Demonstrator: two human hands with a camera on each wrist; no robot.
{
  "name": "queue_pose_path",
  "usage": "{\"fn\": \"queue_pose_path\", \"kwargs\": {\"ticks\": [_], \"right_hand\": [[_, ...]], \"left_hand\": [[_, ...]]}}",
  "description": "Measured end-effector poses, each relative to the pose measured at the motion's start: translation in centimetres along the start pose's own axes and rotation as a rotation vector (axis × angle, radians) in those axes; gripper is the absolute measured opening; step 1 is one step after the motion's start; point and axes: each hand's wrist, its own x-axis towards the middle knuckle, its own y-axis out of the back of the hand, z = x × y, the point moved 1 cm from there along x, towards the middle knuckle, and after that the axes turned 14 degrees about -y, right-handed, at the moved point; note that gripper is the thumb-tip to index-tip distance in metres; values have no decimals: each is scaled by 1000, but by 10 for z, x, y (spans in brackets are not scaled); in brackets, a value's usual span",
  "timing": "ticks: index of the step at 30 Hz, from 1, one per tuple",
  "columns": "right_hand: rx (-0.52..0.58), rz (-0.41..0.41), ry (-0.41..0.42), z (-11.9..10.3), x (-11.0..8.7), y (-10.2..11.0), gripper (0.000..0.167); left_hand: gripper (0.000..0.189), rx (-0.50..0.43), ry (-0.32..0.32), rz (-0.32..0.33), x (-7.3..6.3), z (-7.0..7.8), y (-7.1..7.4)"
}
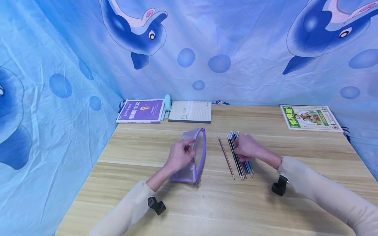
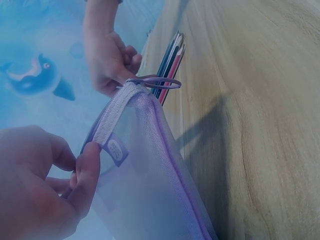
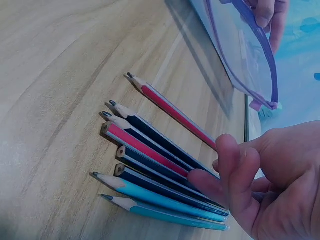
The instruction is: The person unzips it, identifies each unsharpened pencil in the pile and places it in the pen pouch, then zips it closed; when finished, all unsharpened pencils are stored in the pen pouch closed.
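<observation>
My left hand pinches the edge of a purple mesh pencil case, whose zipped mouth gapes toward the right in the head view. A small tag hangs beside my left fingertips. Over a row of several pencils bends my right hand, with fingers curled and one fingertip at a red-striped pencil. Whether it grips a pencil I cannot tell. Dark, red and blue pencils lie side by side, some sharpened and some blunt. One red pencil lies apart, between the case and the row.
At the back left stand a purple book, a light-blue stapler-like item and a notebook. A green and yellow book lies back right. Blue dolphin-print curtains border the wooden table.
</observation>
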Motion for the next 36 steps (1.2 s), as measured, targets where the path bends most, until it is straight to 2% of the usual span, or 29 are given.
{"fn": "queue_pose_path", "kwargs": {"ticks": [7, 15, 22, 29, 33, 36], "right_hand": [[34, 4, -43, -2, 3, 1, 22], [53, 0, -23, -5, 6, -2, 22], [-26, 56, 21, -4, 11, -9, 11], [-123, 88, 20, -8, 14, -20, 25], [-136, 91, 23, -11, 15, -19, 17], [-100, 68, 19, -13, 13, -12, 11]], "left_hand": [[50, -7, -11, -1, -1, -1, 1], [50, -1, -33, -5, 0, 0, 1], [51, -11, -15, -15, -2, 1, 1], [50, -36, -27, -14, -5, 0, 0], [50, -29, -34, -2, -5, -1, 1], [50, -18, -32, -1, -3, -2, 0]]}}
